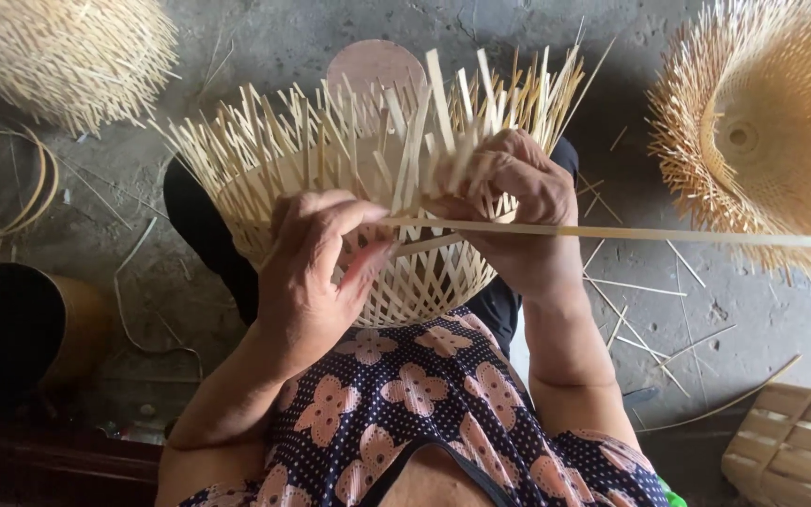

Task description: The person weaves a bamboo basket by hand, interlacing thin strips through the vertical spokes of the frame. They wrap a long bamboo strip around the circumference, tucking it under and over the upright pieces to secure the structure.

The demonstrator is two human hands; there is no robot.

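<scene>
Half-woven bamboo basket (377, 207) amid finished baskets (762, 122)

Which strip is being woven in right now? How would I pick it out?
Look at the half-woven basket on the person's lap, between the left hand and right hand. The long bamboo strip runs sideways from the fingers toward the right edge. Unlike the short upright strips on the rim, it lies flat and long.

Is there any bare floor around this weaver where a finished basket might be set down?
Barest floor lies on the left, between the bamboo hoops, the dark round container and the half-woven basket. The patch on the right, below the spiky basket and above the flat woven piece, is strewn with loose splints. The lap is crowded.
</scene>
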